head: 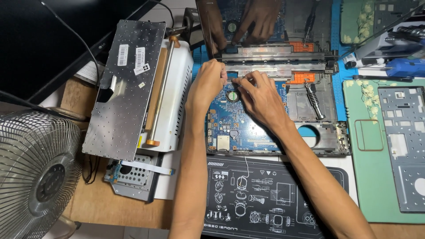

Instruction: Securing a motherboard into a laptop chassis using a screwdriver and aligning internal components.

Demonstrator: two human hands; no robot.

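Both hands, left hand [211, 79] and right hand [259, 95], fingertips pinched together on a small part at the top edge of the opened laptop's blue motherboard [248, 128], apparently mid-disassembly, calling next for a careful, steady pull.

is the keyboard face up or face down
Face down: the keyboard shows its bare metal back with stickers, no keys, lying left of both hands.

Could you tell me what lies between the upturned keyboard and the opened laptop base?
In the head view, a white box-shaped device with a long metal rod lies between the keyboard and the laptop base.
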